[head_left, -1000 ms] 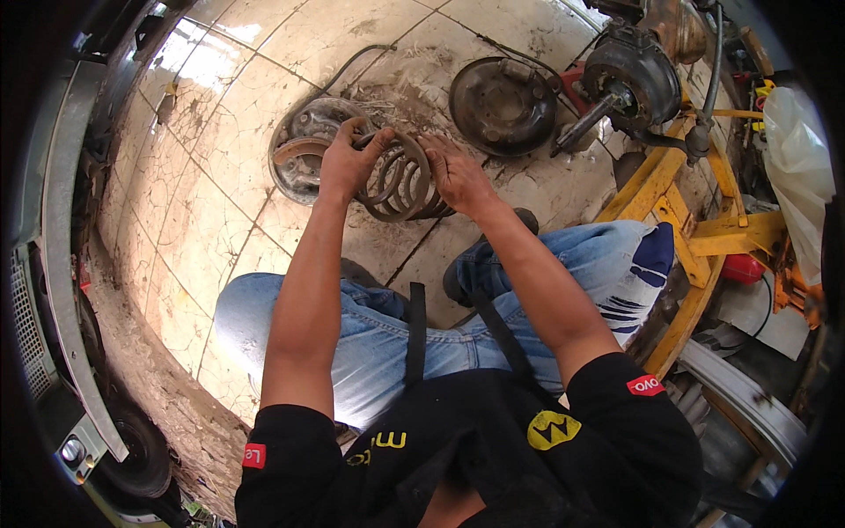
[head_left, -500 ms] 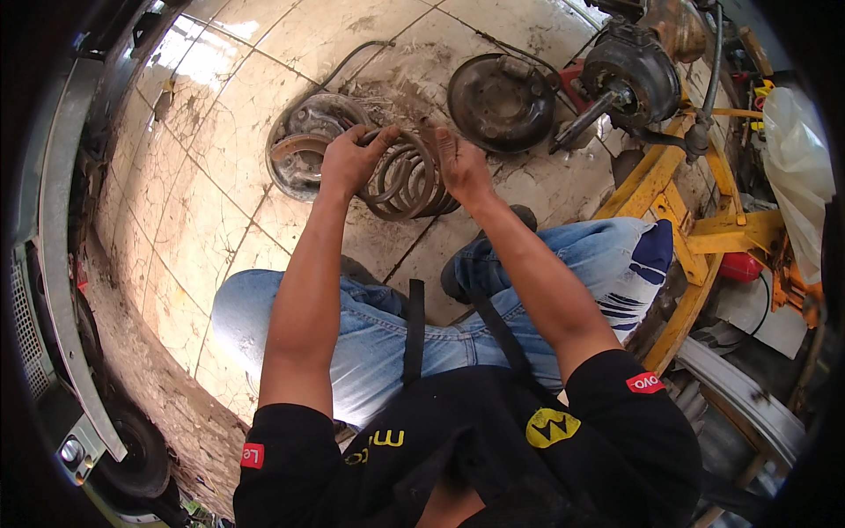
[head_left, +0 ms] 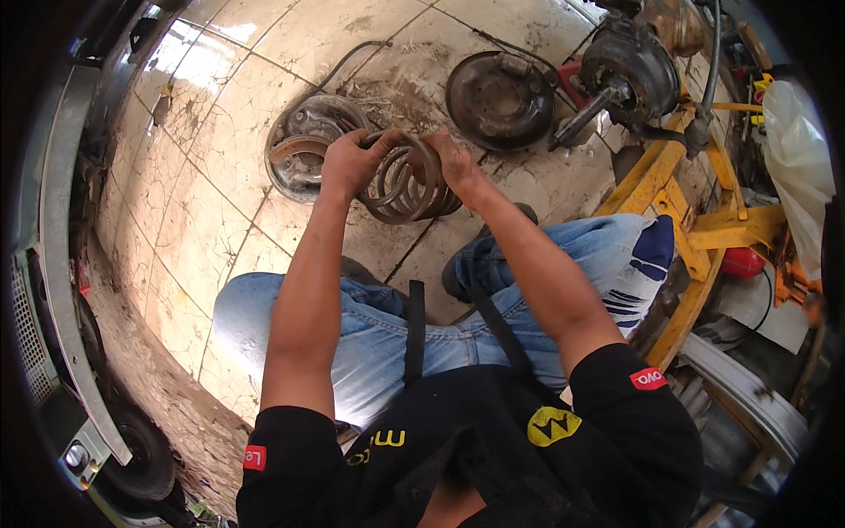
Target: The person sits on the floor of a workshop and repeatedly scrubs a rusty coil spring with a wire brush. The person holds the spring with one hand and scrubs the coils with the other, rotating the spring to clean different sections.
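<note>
A rusty coil spring point(head_left: 387, 211) is between my hands, low over the tiled floor, its coils leaning to the lower right. My left hand point(head_left: 349, 164) closes on the upper left of its end coil, thumb over the top. At the spring's upper right, my right hand point(head_left: 458, 169) grips the coils; some of its fingers are hidden behind and inside them. Just left of my left hand lies a round brake backing plate point(head_left: 295, 187) with a curved brake shoe point(head_left: 297, 147) on it. A second dark backing plate point(head_left: 502, 101) lies beyond my right hand.
A drum-like hub with a shaft point(head_left: 629, 75) rests at the upper right by a yellow metal stand point(head_left: 647, 180). A cable point(head_left: 348, 62) runs from the left plate. A plastic bag point(head_left: 797, 150) hangs at the right; a vehicle's metal edge point(head_left: 53, 202) borders the left.
My right hand's fingers have gone from raised beside the spring to curled in against its coils. The spring's end coil has tilted slightly; my left hand keeps its hold.
</note>
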Demonstrator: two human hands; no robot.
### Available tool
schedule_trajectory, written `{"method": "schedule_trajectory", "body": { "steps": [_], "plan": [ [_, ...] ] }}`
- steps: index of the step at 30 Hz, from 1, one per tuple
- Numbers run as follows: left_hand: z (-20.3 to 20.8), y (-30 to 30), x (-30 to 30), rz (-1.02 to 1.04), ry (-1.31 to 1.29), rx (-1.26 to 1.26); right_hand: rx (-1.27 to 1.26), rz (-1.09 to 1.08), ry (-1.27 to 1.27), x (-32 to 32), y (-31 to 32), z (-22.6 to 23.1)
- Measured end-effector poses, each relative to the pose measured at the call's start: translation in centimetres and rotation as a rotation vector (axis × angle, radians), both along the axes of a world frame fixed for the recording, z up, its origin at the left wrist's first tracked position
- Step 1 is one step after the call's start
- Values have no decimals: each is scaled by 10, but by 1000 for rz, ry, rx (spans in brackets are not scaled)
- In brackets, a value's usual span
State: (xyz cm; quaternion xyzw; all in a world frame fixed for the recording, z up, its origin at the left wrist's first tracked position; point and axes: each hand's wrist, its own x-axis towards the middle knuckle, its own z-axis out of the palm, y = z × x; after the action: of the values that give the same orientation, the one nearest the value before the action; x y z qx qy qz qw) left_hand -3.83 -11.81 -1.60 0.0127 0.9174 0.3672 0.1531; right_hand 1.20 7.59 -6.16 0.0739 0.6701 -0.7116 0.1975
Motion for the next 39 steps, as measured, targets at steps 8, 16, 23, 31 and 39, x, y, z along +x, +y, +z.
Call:
{"method": "schedule_trajectory", "body": {
  "steps": [8, 16, 23, 31, 39],
  "plan": [
    [2, 1, 0, -24, 1, -19, 63, 31, 94, 7, 0, 13],
    [4, 1, -3, -1, -16, 12, 124, 42, 109, 11, 4, -1],
    [-3, -7, -6, -3, -89, 38, 668, 97, 563, 36, 2, -2],
    [-7, -1, -5, -257, 130, -62, 642, 296, 653, 13, 9, 4],
    [1, 0, -8, -225, 48, -145, 669, 188, 452, 45, 17, 5]
  ]
}}
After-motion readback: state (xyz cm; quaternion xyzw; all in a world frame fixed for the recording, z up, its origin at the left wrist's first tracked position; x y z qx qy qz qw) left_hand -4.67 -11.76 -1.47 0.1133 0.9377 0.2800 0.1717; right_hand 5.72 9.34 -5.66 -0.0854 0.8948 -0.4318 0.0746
